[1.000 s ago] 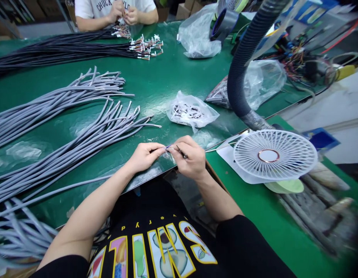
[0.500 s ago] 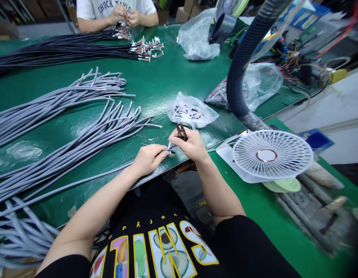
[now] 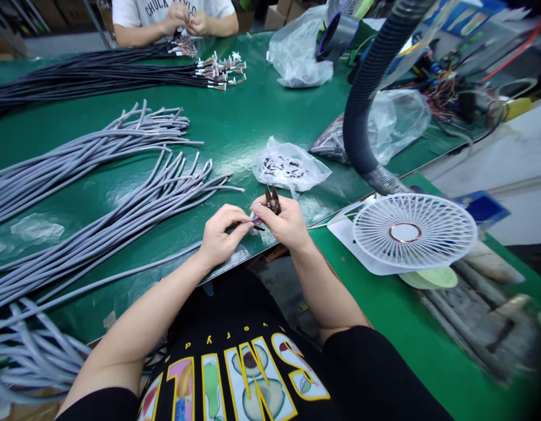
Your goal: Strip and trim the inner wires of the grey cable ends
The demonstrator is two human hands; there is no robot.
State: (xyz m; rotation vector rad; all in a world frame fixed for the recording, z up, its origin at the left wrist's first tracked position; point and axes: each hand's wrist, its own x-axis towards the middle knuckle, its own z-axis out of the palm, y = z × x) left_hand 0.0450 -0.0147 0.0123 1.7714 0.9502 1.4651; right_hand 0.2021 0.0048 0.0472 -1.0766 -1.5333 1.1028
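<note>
My left hand [image 3: 220,234] pinches the end of a grey cable [image 3: 134,273] that trails off to the left over the green table [image 3: 235,126]. Thin coloured wires [image 3: 256,221] stick out of the cable end between my two hands. My right hand [image 3: 285,222] is closed round small dark snips [image 3: 273,200], whose tips point up and away, and its fingertips also touch the wires. Both hands hover just above the table's near edge.
Bundles of grey cables [image 3: 99,181] lie to the left. A plastic bag of small dark parts [image 3: 290,169] sits just beyond my hands. A white fan [image 3: 413,231] and a dark ribbed hose [image 3: 371,82] stand at right. Across the table another person's hands [image 3: 185,20] work on black cables [image 3: 99,73].
My right hand turned so the snips now point upward instead of lying across the hand. Both hands rose slightly and shifted a little away from me.
</note>
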